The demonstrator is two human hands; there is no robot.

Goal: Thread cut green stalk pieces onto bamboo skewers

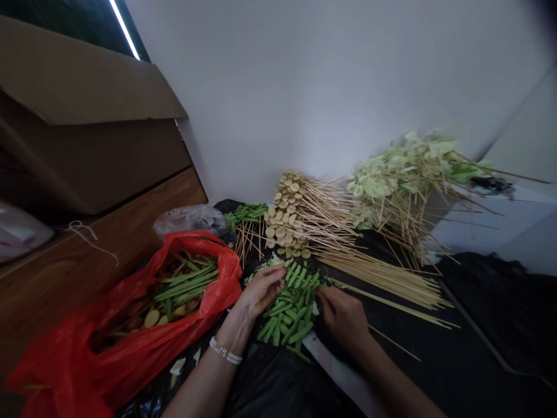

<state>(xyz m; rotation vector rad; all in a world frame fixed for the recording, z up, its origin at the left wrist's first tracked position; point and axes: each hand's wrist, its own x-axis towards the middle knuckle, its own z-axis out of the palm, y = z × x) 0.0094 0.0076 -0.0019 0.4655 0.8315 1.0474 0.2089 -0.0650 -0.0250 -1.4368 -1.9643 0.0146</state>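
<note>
In the head view, flat, bright-green bean pieces [289,319], cut short, lie heaped between the hands. The left hand [263,288] pinches a piece at the heap's upper edge; the right hand [343,313] grips a thin, pale skewer [394,343].

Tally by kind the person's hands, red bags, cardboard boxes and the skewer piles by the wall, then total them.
Hands: 2 (left hand, right hand)
Red bag: 1
Cardboard box: 1
Pile of skewered green beans: 1
Pile of skewered round slices: 1
Pile of skewered pale leaves: 1
Total: 7
</note>
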